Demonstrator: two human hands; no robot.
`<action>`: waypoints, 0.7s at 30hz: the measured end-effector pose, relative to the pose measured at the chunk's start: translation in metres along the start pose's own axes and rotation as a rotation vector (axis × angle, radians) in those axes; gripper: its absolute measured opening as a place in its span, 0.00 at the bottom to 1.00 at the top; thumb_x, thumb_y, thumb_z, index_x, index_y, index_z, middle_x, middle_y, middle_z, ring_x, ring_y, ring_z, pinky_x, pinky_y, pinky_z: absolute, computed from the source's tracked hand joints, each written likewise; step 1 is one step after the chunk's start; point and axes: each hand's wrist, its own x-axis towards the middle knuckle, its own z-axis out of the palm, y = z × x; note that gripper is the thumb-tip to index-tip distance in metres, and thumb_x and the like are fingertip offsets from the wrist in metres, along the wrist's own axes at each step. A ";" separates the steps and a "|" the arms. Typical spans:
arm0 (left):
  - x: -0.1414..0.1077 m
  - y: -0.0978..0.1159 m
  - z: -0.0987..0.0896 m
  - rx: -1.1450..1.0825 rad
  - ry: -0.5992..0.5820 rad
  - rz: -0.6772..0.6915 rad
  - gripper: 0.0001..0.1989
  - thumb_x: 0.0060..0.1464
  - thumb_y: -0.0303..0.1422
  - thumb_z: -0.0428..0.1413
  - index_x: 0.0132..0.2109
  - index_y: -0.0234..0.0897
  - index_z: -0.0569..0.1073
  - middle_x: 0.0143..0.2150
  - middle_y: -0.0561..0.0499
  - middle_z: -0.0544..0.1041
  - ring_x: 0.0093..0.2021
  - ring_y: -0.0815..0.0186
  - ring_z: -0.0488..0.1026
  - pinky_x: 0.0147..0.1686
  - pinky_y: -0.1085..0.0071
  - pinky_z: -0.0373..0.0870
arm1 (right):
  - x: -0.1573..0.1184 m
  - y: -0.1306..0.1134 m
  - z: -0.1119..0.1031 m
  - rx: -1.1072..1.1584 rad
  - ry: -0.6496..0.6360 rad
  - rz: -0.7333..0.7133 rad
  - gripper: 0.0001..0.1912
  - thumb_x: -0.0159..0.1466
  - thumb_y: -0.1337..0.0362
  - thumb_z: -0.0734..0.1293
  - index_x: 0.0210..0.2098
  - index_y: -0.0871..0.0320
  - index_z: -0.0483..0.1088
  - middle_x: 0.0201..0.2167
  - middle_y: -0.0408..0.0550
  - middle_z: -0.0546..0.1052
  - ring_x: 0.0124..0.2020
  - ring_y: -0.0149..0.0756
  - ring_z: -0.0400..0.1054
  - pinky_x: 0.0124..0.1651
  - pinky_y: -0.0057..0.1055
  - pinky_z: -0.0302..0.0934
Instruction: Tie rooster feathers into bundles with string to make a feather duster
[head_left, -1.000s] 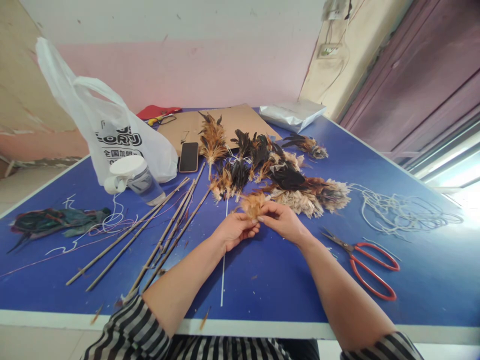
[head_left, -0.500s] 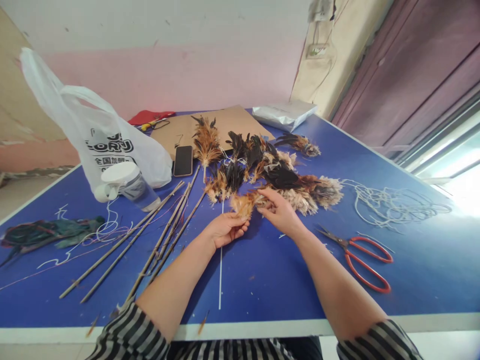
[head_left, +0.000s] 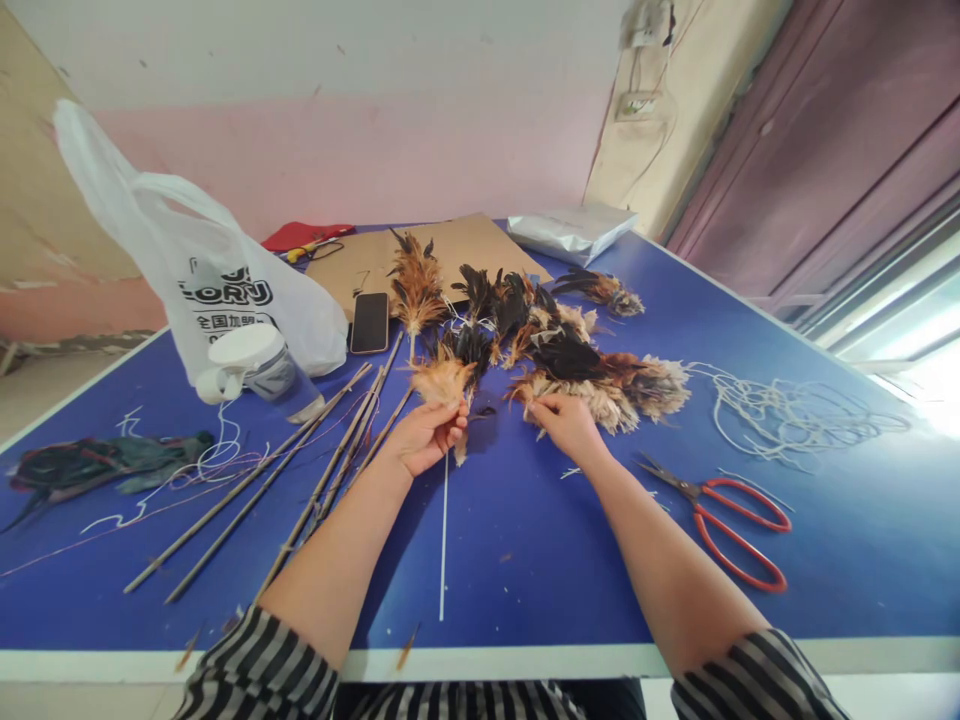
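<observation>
Between thumb and fingers, my left hand (head_left: 429,436) pinches a small bunch of light orange feathers (head_left: 441,382), lifted just above the blue table (head_left: 525,560). My right hand (head_left: 566,422) is closed, its fingertips at the near left edge of a pale and brown feather bundle (head_left: 600,398); whether a feather is between them is hidden. Behind the hands lie black feather bunches (head_left: 511,305) and an upright-pointing orange-brown feather bundle (head_left: 417,285) on a stick. A separate dark bunch (head_left: 604,290) lies farther right.
Red-handled scissors (head_left: 739,525) lie right of my right forearm, with loose white string (head_left: 795,410) beyond. Thin sticks (head_left: 300,480) lie on the left. Farther back are a plastic cup (head_left: 262,370), a white bag (head_left: 225,270), a phone (head_left: 370,323), cardboard (head_left: 472,245) and a silver packet (head_left: 574,232).
My hands have moved apart. The left went leftward with the light orange feathers; the right shifted slightly down to the edge of the pale feather bundle.
</observation>
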 end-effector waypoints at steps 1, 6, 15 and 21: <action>0.001 -0.004 0.002 0.032 0.014 0.001 0.03 0.49 0.21 0.54 0.32 0.28 0.72 0.28 0.48 0.73 0.25 0.75 0.70 0.20 0.83 0.68 | 0.000 0.000 0.000 0.082 -0.022 0.081 0.12 0.55 0.58 0.62 0.23 0.59 0.72 0.17 0.43 0.72 0.18 0.30 0.63 0.22 0.26 0.56; 0.000 -0.013 0.012 0.132 0.036 0.026 0.05 0.48 0.22 0.55 0.34 0.27 0.74 0.35 0.44 0.76 0.27 0.73 0.72 0.21 0.81 0.69 | 0.002 -0.002 0.002 0.448 -0.112 0.294 0.13 0.56 0.56 0.62 0.29 0.60 0.70 0.26 0.49 0.75 0.19 0.30 0.66 0.16 0.23 0.54; -0.004 0.015 -0.005 0.040 0.161 0.232 0.03 0.47 0.23 0.56 0.33 0.28 0.73 0.31 0.47 0.76 0.25 0.76 0.70 0.20 0.83 0.66 | -0.029 -0.042 0.007 -0.092 0.068 -0.337 0.14 0.56 0.67 0.61 0.42 0.56 0.68 0.40 0.49 0.69 0.24 0.27 0.63 0.34 0.30 0.61; -0.010 0.003 0.003 0.157 0.150 0.274 0.07 0.43 0.27 0.60 0.33 0.29 0.75 0.29 0.48 0.76 0.25 0.75 0.70 0.21 0.82 0.65 | -0.053 -0.072 0.051 -0.597 -0.186 -0.391 0.14 0.57 0.53 0.63 0.32 0.56 0.70 0.33 0.51 0.71 0.36 0.41 0.66 0.35 0.33 0.59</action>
